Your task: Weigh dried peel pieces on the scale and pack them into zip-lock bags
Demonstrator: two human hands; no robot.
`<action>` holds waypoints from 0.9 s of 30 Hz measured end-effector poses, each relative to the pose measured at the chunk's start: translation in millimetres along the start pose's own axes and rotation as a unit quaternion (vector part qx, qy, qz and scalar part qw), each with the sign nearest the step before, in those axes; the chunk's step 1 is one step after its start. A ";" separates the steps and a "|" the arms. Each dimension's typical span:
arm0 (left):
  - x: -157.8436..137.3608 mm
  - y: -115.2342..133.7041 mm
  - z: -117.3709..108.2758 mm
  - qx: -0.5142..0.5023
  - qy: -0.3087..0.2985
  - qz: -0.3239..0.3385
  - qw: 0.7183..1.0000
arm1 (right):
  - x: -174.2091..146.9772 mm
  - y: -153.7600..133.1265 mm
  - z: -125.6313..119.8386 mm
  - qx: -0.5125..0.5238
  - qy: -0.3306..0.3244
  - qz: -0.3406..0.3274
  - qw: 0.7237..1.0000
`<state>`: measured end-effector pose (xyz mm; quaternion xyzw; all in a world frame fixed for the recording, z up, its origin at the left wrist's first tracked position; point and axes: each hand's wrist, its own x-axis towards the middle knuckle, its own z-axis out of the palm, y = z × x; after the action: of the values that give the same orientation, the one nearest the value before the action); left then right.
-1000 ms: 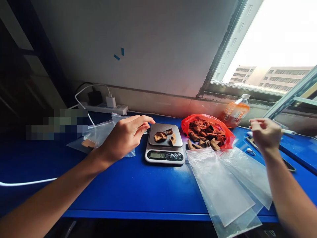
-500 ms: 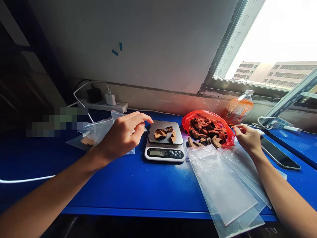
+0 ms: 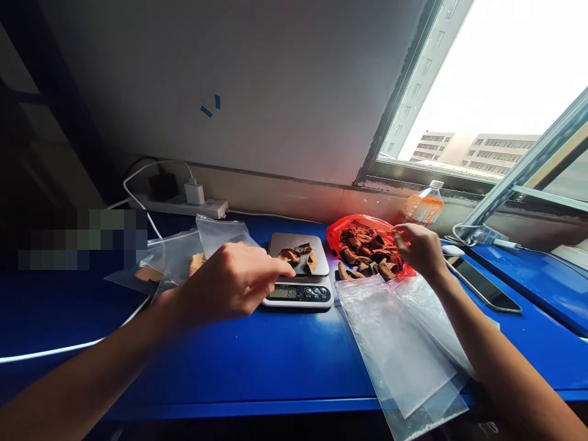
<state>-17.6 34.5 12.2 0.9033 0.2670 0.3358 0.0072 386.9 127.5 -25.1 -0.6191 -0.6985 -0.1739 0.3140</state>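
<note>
Blue table (image 3: 257, 361): left hand (image 3: 234, 282), fingers loosely curled and empty, hovers just left of the scale (image 3: 298, 272); right hand (image 3: 419, 250) pinches into the red bag (image 3: 367, 242) of dried peel, grip unclear.

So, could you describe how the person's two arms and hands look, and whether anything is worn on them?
Both arms are bare as far as the picture shows: no sleeves, gloves, watch or bracelet are visible. The left hand and the right hand show no rings that I can make out, and the nails look short and unpainted. The left forearm is shaded, and the right forearm is lit by the window.
</note>
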 end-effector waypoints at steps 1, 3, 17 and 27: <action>-0.1 -0.1 0.0 0.000 0.003 0.022 1.000 | 5.2 -8.0 5.5 -0.038 -0.053 -0.011 0.998; -0.6 -0.3 -1.3 0.000 0.029 0.063 0.998 | 14.7 -19.6 16.5 -0.114 -0.139 0.004 0.984; 1.5 -9.7 -0.6 0.075 0.072 -0.061 0.993 | 60.6 -21.3 46.4 -0.144 -0.252 -0.057 0.955; 1.1 -12.2 -7.1 0.069 0.083 -0.063 0.992 | 72.5 -11.2 50.2 -0.090 -0.224 -0.029 0.970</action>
<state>-27.0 44.3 16.0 0.8520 0.3454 0.3894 -0.0567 362.1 212.1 -13.3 -0.6476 -0.7500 -0.1022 0.0878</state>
